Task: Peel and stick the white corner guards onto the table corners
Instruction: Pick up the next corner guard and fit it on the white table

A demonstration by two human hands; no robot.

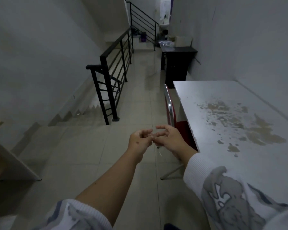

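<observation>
My left hand (140, 140) and my right hand (168, 138) meet over the tiled floor, just left of the white table (206, 97). Their fingers are curled and the fingertips touch at one spot. A small pale, nearly clear piece, probably a corner guard (154, 131), shows faintly between the fingertips; its shape is too blurred to tell. The table top has worn brown patches. Its far left corner (174, 82) is bare. My right sleeve hides the near corner.
A red chair with a chrome frame (170, 105) is tucked against the table's left edge. A black railing (106, 83) guards stairs going down on the left. A black side table (178, 52) stands further along the wall, with a person (164, 34) seated behind it. A wooden panel (10, 163) stands at the near left.
</observation>
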